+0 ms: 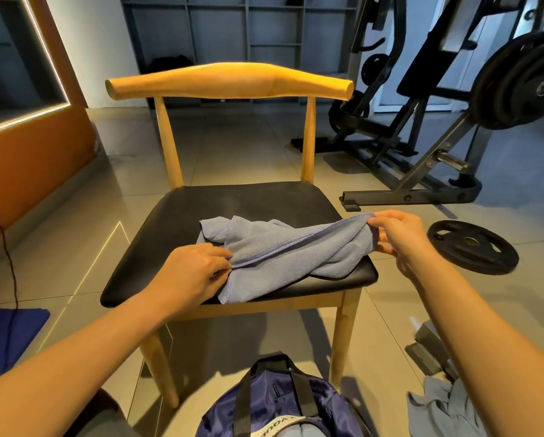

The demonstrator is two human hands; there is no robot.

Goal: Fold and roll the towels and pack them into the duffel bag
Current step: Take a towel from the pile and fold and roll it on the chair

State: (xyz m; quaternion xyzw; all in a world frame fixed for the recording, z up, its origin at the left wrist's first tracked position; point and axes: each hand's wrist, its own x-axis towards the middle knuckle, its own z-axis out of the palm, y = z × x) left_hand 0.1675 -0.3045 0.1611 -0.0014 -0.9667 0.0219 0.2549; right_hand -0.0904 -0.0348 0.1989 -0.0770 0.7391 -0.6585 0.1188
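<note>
A light blue towel [283, 253] lies crumpled on the black seat of a wooden chair [182, 216]. My left hand [191, 272] pinches the towel's near left edge. My right hand [400, 234] pinches a corner of the towel at the seat's right side and holds it slightly lifted. A navy duffel bag [277, 408] with black straps stands open on the floor in front of the chair, with a rolled pale towel inside it. More grey-blue towels [444, 411] lie in a heap on the floor at the lower right.
A black weight plate [472, 247] lies on the tiled floor right of the chair. A gym machine [437, 121] with loaded plates stands behind it. A blue mat [8, 335] and a cable lie at the left. Grey blocks [428, 348] sit near the towel heap.
</note>
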